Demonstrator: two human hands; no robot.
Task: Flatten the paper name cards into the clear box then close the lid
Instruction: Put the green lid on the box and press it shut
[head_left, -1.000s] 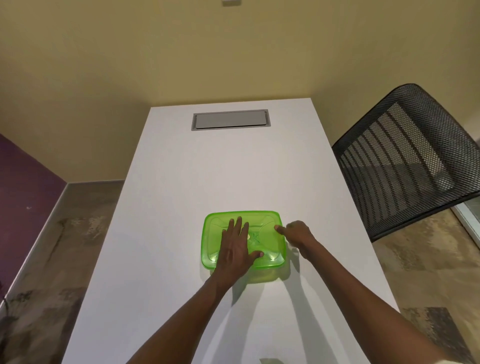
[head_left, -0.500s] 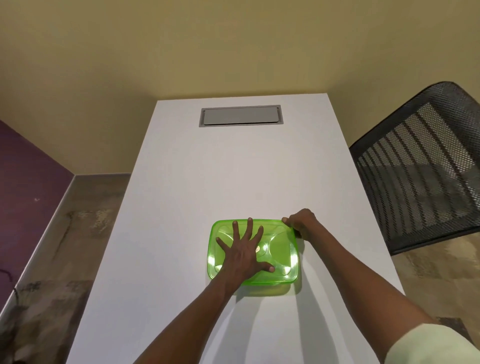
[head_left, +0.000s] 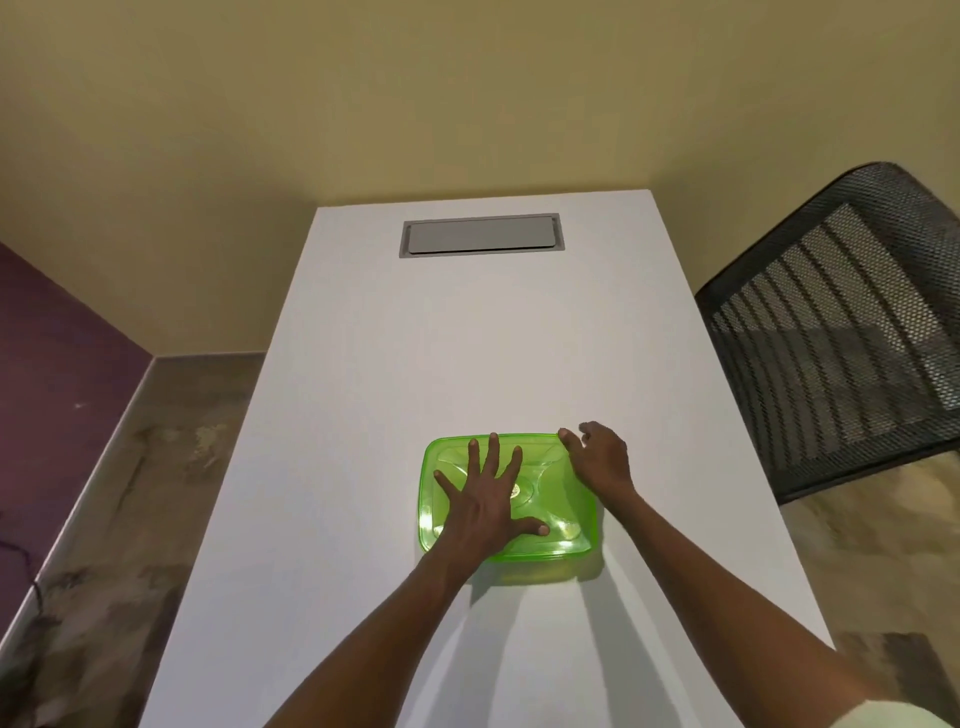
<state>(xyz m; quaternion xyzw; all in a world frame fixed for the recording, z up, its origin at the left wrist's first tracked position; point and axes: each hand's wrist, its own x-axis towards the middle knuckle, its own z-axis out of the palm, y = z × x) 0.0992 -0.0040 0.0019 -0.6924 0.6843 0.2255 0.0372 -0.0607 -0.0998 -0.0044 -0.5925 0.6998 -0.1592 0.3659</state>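
A green translucent lid (head_left: 558, 499) lies on top of the box (head_left: 530, 564), whose wall shows only as a thin strip below the lid's near edge. My left hand (head_left: 485, 501) lies flat on the lid with fingers spread, pressing its left and middle part. My right hand (head_left: 600, 460) rests at the lid's far right corner, fingers loosely bent and touching the rim. No name cards show; the green lid and my hands cover the inside of the box.
The box stands on a white table (head_left: 467, 353) with a grey cable hatch (head_left: 480, 235) at its far end. A black mesh chair (head_left: 852, 332) stands close to the table's right edge. The floor drops away on the left.
My right hand has loosened from a curled grip at the lid's far right corner to a looser, more open pose. The left hand stays flat on the lid. The camera view has shifted slightly.
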